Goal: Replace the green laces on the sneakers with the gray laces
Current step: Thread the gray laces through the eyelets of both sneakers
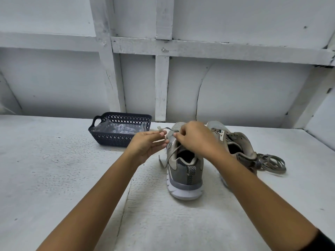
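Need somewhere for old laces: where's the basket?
Head view, left of centre: the basket stands on the table near the wall, just left of the near sneaker, beyond the left hand.

Over the near sneaker (186, 176), the left hand (148, 144) pinches a lace (169, 135) by its end; the right hand (195, 138) pinches it near the tongue. A second sneaker (235, 142) stands just to the right, a dark basket (117, 140) far left.

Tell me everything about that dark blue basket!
The basket is dark blue, plastic by the look, rectangular, with walls full of little diamond-shaped holes and a loop handle at its left end. It stands upright on the white table, near the back wall, left of the sneakers. Crinkly clear plastic lies inside it; what that holds is unclear. The left hand hovers before its right corner, seemingly not touching.
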The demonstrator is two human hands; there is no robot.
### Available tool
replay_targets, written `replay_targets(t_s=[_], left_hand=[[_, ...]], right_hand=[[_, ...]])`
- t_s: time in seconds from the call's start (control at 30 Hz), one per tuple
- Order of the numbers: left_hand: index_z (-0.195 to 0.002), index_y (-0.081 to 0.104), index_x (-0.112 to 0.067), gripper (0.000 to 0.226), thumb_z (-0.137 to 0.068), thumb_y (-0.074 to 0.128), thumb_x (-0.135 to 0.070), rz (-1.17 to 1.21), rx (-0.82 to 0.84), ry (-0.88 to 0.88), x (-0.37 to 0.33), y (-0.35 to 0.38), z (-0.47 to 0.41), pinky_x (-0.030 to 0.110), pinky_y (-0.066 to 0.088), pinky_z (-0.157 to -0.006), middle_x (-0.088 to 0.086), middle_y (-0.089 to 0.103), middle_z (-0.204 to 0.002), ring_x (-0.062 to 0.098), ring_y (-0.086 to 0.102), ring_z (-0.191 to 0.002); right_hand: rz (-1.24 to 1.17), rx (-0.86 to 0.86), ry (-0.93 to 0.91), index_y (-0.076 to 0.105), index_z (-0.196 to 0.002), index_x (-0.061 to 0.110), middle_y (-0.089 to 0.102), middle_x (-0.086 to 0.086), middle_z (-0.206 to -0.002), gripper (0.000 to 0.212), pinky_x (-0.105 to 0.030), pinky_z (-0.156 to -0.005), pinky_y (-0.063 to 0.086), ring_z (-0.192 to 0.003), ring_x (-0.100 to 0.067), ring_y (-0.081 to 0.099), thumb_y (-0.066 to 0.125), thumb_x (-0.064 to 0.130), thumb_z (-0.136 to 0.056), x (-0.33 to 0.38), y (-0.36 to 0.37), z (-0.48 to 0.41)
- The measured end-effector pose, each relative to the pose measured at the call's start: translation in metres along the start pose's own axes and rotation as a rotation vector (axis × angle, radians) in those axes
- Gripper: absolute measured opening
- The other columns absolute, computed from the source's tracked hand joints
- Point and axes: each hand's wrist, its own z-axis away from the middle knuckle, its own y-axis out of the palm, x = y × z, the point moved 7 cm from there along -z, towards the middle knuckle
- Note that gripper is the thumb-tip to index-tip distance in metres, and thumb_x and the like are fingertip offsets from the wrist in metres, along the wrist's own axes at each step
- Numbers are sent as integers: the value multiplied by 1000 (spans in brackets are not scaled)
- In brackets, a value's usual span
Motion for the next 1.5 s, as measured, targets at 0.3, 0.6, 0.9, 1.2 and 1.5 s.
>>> replay_targets(t_s=[0.3,0.6,0.9,1.2,1.5], left_hand=[[-80,67,-16,14,-89,61,-7,-335,-160,183,4,7,6,21,43,-63,-1,64,-74,8,58,-71],[-72,65,-14,22,-87,60,1,-406,-169,321,4,18,5,21,47,-65,2,62,-69,12,54,-69],[-95,71,-7,13,-88,61,-8,-778,-242,483,-4,31,6,24,47,-77,2,69,-84,11,61,-79],[-87,71,-10,8,-85,64,-7,-655,-273,458,5,28,4,28,50,-80,0,69,-80,14,63,-80],[-98,74,-5,16,-87,64,-12,-670,-215,448,8,33,5,28,51,-79,9,74,-92,10,65,-82]], right_hand=[[-71,-15,265,66,-109,16,37,-4,-133,34,-42,-99,30,-126,-29,28,49,41,-92,-20,27,4],[-375,-4,355,69,-103,14,43,-1,-135,26,-33,-93,33,-129,-24,37,57,31,-88,-45,51,-5],[-504,-47,326,71,-82,17,43,-1,-132,17,-37,-105,34,-127,-22,37,62,30,-87,-46,48,1],[-541,-71,309,72,-81,14,43,-2,-130,18,-39,-106,33,-125,-21,38,63,28,-88,-47,50,0],[-489,-58,299,70,-98,6,42,-7,-134,25,-36,-108,32,-125,-24,38,47,14,-90,-46,49,1]])
